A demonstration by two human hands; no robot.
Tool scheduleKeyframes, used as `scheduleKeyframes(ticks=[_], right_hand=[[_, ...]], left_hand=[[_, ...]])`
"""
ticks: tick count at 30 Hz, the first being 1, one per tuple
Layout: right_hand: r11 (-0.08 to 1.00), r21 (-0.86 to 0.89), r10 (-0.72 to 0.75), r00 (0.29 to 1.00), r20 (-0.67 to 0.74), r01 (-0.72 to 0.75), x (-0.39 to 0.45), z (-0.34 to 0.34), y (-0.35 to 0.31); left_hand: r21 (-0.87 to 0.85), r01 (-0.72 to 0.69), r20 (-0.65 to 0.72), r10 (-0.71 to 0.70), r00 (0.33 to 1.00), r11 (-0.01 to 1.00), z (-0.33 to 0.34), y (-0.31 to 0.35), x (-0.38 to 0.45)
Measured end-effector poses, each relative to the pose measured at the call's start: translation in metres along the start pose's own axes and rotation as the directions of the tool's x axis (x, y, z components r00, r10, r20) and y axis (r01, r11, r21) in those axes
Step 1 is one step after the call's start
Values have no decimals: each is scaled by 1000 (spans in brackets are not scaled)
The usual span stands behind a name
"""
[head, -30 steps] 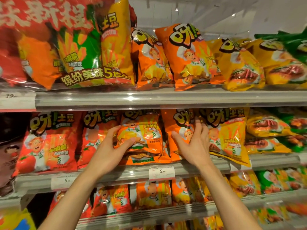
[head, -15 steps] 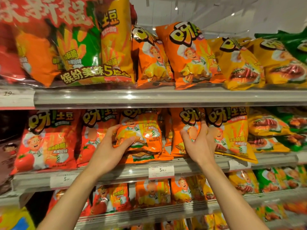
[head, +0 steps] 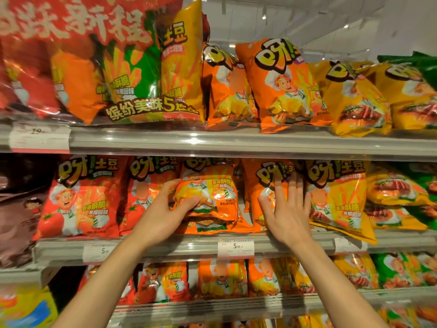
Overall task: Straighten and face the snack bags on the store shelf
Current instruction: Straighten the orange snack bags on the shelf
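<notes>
Head view looks up at the middle shelf, where the work sits partway through. The left hand grips the small orange bag at its left edge, thumb across the front and fingers curled behind; this bag rests on top of other orange packs lying flat, so that stack is not yet standing and facing out. The right hand lies flat with straight fingers on the front of the upright orange bag just beside the stack, pressing it back rather than holding it; its fingertips reach the seam with the yellow bag. That yellow bag leans, its lower corner hanging over the shelf lip, so it looks in need of squaring. To the left, the two red tomato bags stand upright with their fronts showing and seem done, or never out of order. On the far right of the same shelf, yellow and green packs lie heaped on their sides. The top shelf's bags lean against one another, and the row below is too blurred to judge. By this reading, most of the facing is left to do.
</notes>
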State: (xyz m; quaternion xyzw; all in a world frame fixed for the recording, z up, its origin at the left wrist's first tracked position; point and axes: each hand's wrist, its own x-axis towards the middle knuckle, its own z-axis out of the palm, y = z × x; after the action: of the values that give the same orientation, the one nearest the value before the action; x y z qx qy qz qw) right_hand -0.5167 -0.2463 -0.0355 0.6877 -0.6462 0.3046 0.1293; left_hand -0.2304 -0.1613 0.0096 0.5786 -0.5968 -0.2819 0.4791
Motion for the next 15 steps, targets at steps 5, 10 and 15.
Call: scheduleKeyframes(ticks=[5,10,15], right_hand=[[985,166,27,996,80,-40,2,-11,0],[945,327,3,1000,26,-12,-12,-37,-12],[816,577,-78,993,83,15,-18,-62,-50]], left_hand=[[-84,29,-26,-32,999,996,1,11,7],[-46,-33,6,33,999,998,5,16,8],[-93,-69,-13,68,998,993,9,20,-3]])
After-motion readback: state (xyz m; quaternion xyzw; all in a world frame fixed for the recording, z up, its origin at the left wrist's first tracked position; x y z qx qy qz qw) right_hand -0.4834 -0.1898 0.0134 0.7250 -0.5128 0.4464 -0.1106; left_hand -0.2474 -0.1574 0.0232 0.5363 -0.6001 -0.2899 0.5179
